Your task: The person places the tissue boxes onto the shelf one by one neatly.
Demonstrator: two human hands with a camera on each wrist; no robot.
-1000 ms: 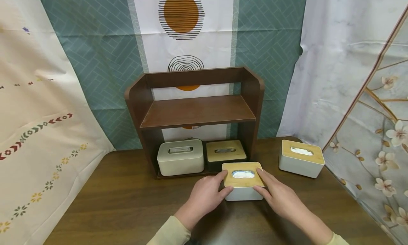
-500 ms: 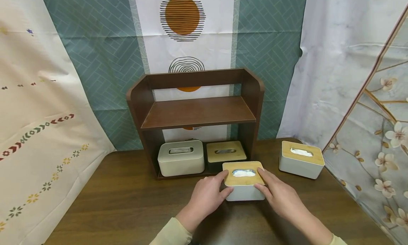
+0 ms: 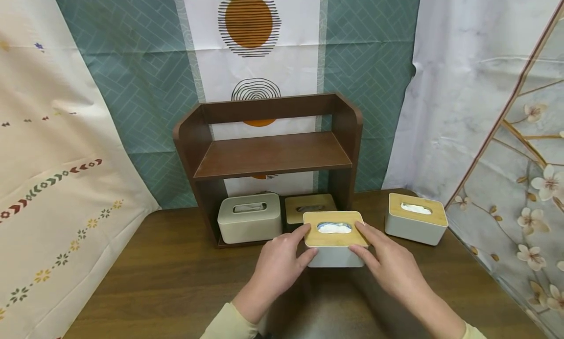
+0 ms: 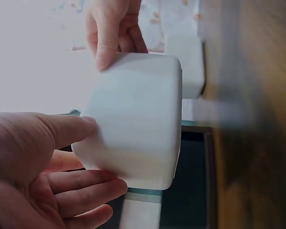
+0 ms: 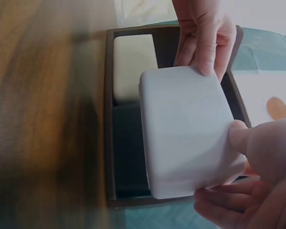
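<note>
Both hands reach forward, the left hand (image 3: 277, 260) and the right hand (image 3: 389, 265) gripping the sides of the white tissue box (image 3: 336, 238), lifted just before the brown shelf (image 3: 269, 155). It half hides the dark box (image 3: 308, 206) behind.

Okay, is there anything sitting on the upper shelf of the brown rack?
No, the upper shelf of the brown rack is bare; the cream box and a wood-lidded box sit on its bottom level.
</note>
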